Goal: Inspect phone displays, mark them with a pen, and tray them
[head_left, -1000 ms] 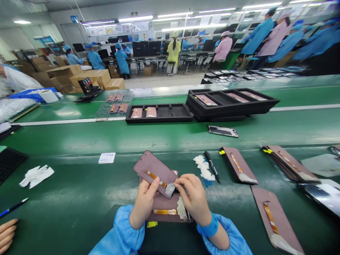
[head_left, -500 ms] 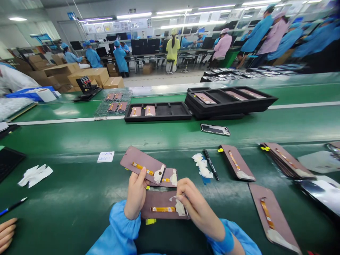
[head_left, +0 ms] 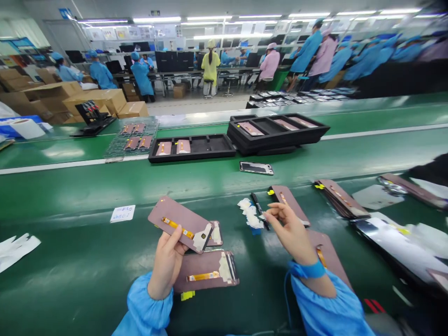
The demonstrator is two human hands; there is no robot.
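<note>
My left hand [head_left: 165,265] grips a mauve phone screen panel [head_left: 189,215], thumb on top by its orange flex cable. The panel is tilted and partly covers another phone screen [head_left: 216,235] on the bench. Just below lies a further phone screen [head_left: 187,267] with a yellow tab, a pale patch and dark and white stripes at its right end. My right hand [head_left: 292,233] is over the bench near a black marker [head_left: 258,207] and crumpled white scraps [head_left: 249,212]. Its thumb and forefinger are pinched together; whatever is between them is too small to make out.
More phone screens [head_left: 338,198] lie stacked at right, with a shiny panel [head_left: 388,252] in front. Black trays [head_left: 192,156] stand on the green conveyor beyond, near a loose phone frame [head_left: 256,168]. A handwritten label [head_left: 122,213] lies at left. People work in the background.
My right hand has moved right, from the lower phone screen towards the marker and scraps. A translucent strip was in its fingers earlier. My left hand still holds its panel. The view has shifted right.
</note>
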